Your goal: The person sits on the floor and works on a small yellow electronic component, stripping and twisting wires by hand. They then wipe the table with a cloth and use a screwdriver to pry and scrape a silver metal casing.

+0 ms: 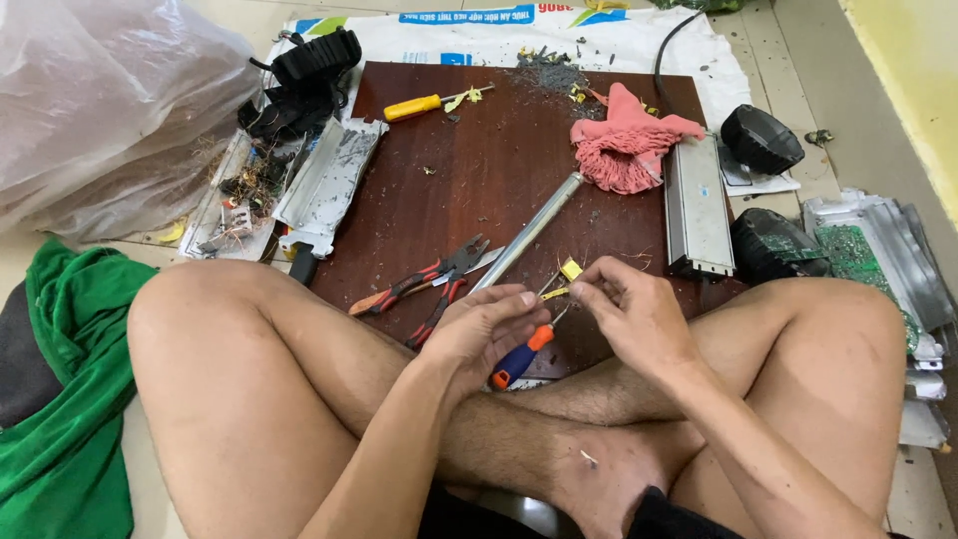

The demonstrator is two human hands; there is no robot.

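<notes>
The left hand (484,329) is gripping a blue-and-orange screwdriver (519,359), its tip lying just beside a small yellow part (561,284) that the right hand (634,314) is pinching between fingertips, just above the brown surface (479,170). Both hands are closing narrowly around what they hold. Judging from this, keeping the part steady and the tip square to it is mattering most; a slip could jab a finger. Red pliers (419,284) and a metal tube (529,230) are lying near the left hand.

even, soft daylight, faint shadows, sharp focus throughout, with slight wide-angle bending at the edges.
</notes>
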